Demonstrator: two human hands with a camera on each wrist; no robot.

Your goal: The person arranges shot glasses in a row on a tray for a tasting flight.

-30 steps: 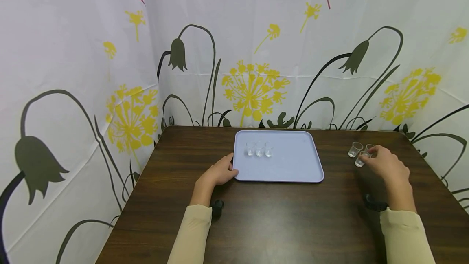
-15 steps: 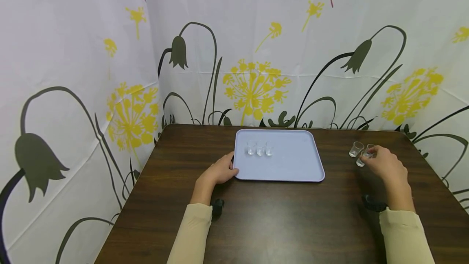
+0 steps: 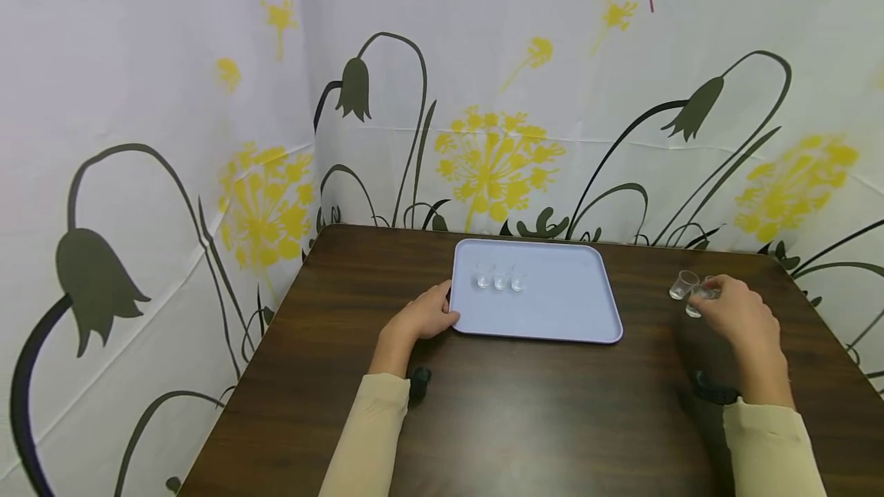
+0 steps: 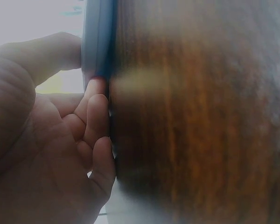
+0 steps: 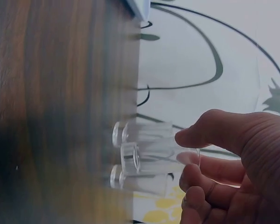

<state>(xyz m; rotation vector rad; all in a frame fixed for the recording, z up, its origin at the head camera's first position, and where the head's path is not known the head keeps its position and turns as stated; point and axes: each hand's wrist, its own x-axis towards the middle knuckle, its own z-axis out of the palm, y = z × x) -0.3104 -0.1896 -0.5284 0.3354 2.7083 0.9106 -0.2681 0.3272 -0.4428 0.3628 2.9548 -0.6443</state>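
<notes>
My left hand [image 3: 423, 315] grips the left edge of a pale blue tray [image 3: 552, 305]. In the left wrist view the thumb lies on one side of the tray's rim [image 4: 97, 42], with fingertips at its lower edge. Three small clear shot glasses [image 3: 500, 279] stand in a row on the tray's left half. Over at the right, my right hand [image 3: 742, 314] pinches the rim of a shot glass [image 5: 151, 159] between thumb and fingers. Two more glasses stand close behind it, one shot glass [image 5: 147, 130] on each side. Whether the pinched glass touches the table, I cannot tell.
A dark wooden table [image 3: 525, 413] carries everything. Bare wood lies between the tray and the right-hand glasses. Behind the table hangs a white curtain [image 3: 442, 37] with printed flowers, close to the table's back edge.
The head view has turned slightly, shifting the scene a little to the right. The hands keep nearly the same places relative to the tray and glasses.
</notes>
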